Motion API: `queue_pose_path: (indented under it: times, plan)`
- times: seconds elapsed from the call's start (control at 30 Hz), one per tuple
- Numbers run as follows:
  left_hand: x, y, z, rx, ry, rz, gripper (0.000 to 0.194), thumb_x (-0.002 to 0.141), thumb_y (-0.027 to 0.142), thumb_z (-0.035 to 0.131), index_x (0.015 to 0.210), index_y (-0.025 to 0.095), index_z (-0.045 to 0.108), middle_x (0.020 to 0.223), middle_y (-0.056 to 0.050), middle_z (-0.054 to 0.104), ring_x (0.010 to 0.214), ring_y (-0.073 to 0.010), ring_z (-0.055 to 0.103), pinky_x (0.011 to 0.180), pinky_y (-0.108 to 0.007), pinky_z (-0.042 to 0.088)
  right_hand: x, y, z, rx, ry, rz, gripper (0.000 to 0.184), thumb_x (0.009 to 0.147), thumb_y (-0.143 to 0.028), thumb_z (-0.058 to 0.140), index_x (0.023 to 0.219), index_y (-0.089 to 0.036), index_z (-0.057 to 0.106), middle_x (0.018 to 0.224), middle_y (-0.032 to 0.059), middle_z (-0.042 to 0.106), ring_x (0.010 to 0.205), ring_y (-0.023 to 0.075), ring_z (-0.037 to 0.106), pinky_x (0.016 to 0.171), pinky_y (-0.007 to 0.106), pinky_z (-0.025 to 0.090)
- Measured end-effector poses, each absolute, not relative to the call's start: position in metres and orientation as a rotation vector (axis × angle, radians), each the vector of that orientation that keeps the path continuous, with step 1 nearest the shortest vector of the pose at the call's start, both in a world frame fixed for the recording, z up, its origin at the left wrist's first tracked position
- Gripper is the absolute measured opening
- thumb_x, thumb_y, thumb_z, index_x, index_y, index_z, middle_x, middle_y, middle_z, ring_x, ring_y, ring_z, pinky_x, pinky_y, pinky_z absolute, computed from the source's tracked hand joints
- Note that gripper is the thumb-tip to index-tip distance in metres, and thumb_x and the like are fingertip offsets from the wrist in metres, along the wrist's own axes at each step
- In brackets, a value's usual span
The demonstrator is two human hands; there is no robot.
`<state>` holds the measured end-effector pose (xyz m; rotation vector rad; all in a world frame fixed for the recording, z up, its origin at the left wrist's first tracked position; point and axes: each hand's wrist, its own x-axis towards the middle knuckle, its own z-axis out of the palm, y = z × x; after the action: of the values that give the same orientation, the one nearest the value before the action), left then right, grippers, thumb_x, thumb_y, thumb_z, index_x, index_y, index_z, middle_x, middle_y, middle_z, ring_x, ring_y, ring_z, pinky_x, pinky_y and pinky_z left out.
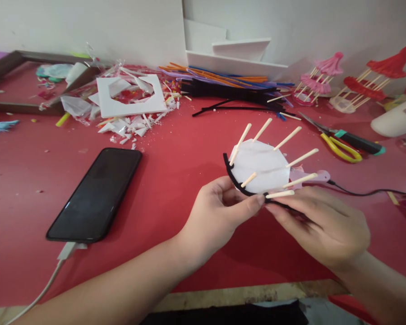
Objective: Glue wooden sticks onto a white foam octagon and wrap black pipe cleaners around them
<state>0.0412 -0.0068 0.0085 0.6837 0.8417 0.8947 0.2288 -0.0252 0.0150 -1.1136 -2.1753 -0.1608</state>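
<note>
A white foam board piece [262,164] with a many-sided outline has several short wooden sticks [287,138] standing up around its rim. My left hand [213,210] grips its near edge, thumb on top beside a stick. A black pipe cleaner [236,183] runs along the near left edge, looped around the bases of the sticks there. My right hand [325,221] pinches the pipe cleaner's other end just right of my left thumb. That end is mostly hidden by the fingers. Behind the foam piece lies a pale pink tool [320,176] with a black cord, partly covered.
A black phone [96,194] on a white cable lies left on the red table. Cut foam scraps [131,110] and a pile of pipe cleaners [223,90] lie behind. Scissors [340,146] and a cutter [360,142] are right, near pink [320,81] and red [368,81] stick models.
</note>
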Motion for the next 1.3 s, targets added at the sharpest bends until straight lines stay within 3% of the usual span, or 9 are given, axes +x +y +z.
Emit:
queue_pose_path:
  times: [0.27, 0.57, 0.73, 1.0, 1.17, 1.3]
  plan:
    - [0.041, -0.008, 0.009, 0.735, 0.860, 0.855, 0.023, 0.075, 0.022, 0.082, 0.095, 0.016, 0.073, 0.087, -0.002, 0.075, 0.082, -0.0111, 0.068, 0.078, -0.021, 0.052, 0.227, -0.024, 0.017, -1.216, -2.135, -0.142, 0.003, 0.088, -0.020, 0.067, 0.087, -0.020, 0.070, 0.075, -0.0001, 0.075, 0.056, 0.0088, 0.066, 0.057, 0.020, 0.049]
    - [0.041, -0.006, 0.008, 0.722, 0.912, 0.853, 0.021, 0.075, 0.022, 0.081, 0.093, 0.015, 0.073, 0.080, -0.002, 0.073, 0.077, -0.0114, 0.066, 0.077, -0.024, 0.053, 0.233, -0.020, 0.017, -1.008, -2.334, -0.569, 0.005, 0.087, -0.014, 0.067, 0.088, -0.013, 0.072, 0.064, 0.0016, 0.071, 0.054, 0.0103, 0.062, 0.063, 0.025, 0.047]
    - [0.041, -0.007, 0.010, 0.707, 0.889, 0.835, 0.016, 0.074, 0.018, 0.080, 0.087, 0.015, 0.071, 0.074, 0.000, 0.071, 0.071, -0.0093, 0.065, 0.072, -0.020, 0.051, 0.238, -0.018, 0.018, -0.917, -2.353, -0.510, 0.010, 0.085, -0.006, 0.065, 0.089, -0.013, 0.070, 0.064, 0.0021, 0.070, 0.059, 0.0128, 0.065, 0.064, 0.026, 0.049]
    - [0.041, -0.008, 0.015, 0.720, 0.873, 0.819, 0.014, 0.074, 0.018, 0.080, 0.085, 0.015, 0.072, 0.074, 0.000, 0.071, 0.071, -0.0092, 0.065, 0.070, -0.019, 0.051, 0.240, -0.020, 0.019, -0.984, -2.350, -0.276, 0.011, 0.087, -0.010, 0.061, 0.089, -0.018, 0.069, 0.077, 0.0025, 0.076, 0.071, 0.0138, 0.072, 0.071, 0.024, 0.055]
    - [0.042, -0.008, 0.015, 0.679, 0.835, 0.828, 0.011, 0.076, 0.020, 0.080, 0.083, 0.016, 0.074, 0.073, 0.000, 0.073, 0.072, -0.0117, 0.069, 0.074, -0.022, 0.054, 0.237, -0.020, 0.023, -1.046, -2.316, -0.296, 0.011, 0.089, -0.014, 0.060, 0.087, -0.023, 0.066, 0.074, -0.0012, 0.076, 0.064, 0.0123, 0.070, 0.066, 0.023, 0.054]
    - [0.041, -0.007, 0.015, 0.652, 0.790, 0.825, 0.011, 0.083, 0.026, 0.074, 0.087, 0.015, 0.074, 0.081, -0.004, 0.078, 0.076, -0.0132, 0.072, 0.077, -0.023, 0.055, 0.236, -0.022, 0.023, -1.156, -2.287, -0.254, 0.010, 0.091, -0.015, 0.056, 0.089, -0.021, 0.064, 0.064, -0.0025, 0.071, 0.050, 0.0089, 0.061, 0.056, 0.022, 0.048]
